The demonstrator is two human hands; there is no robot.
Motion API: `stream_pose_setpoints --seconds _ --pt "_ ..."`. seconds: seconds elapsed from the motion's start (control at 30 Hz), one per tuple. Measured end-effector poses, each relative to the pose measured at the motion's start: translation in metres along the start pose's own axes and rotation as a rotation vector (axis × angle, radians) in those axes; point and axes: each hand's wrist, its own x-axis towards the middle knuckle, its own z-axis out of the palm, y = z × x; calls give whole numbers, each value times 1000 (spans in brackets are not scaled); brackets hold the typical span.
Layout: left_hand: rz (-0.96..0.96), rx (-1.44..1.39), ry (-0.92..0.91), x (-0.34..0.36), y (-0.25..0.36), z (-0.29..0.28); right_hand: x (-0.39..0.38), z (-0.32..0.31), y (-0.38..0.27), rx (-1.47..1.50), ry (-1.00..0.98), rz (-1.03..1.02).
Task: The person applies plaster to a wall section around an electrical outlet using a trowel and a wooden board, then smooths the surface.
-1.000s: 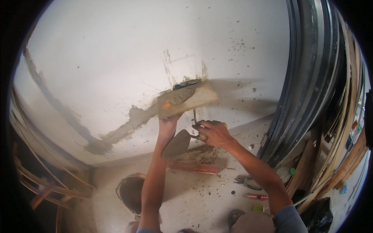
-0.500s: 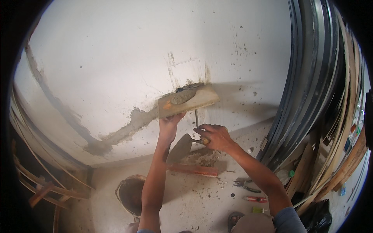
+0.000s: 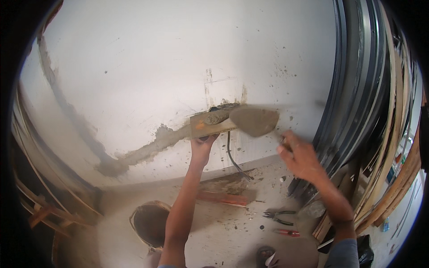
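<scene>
My left hand [image 3: 202,148] grips a flat plastering board [image 3: 195,127] from below and holds it against the white wall. On the board sits a lump of wet grey mortar [image 3: 216,118]. My right hand [image 3: 300,156] is closed round the handle of a pointed trowel [image 3: 255,121]. The trowel's broad blade overlaps the board's right end from my view; I cannot tell whether they touch. Just above the board, the edge of a dark hole [image 3: 221,107] shows in the wall. A dark cable [image 3: 229,149] hangs beneath the board.
A grey mortar strip [image 3: 147,152] runs along the wall to the left. On the floor are a bucket [image 3: 152,224], a reddish bar [image 3: 223,198], pliers [image 3: 280,217] and a red-handled tool [image 3: 287,232]. Metal channels [image 3: 353,80] and wooden strips [image 3: 397,134] lean at the right.
My right hand has moved right, away from the cable, and the trowel has risen from below the board to its right end. The cable now hangs loose. The left hand still holds the board.
</scene>
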Motion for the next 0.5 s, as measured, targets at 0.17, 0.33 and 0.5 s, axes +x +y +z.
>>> stream_pose_setpoints --seconds 0.17,0.33,0.5 --pt "26 64 28 1 -9 -2 52 -61 -1 -643 -5 -349" --pt "67 61 2 2 -16 0 86 -65 -1 -818 -151 -435" --pt "70 59 -10 2 -20 4 131 -51 -14 -802 -319 -364"
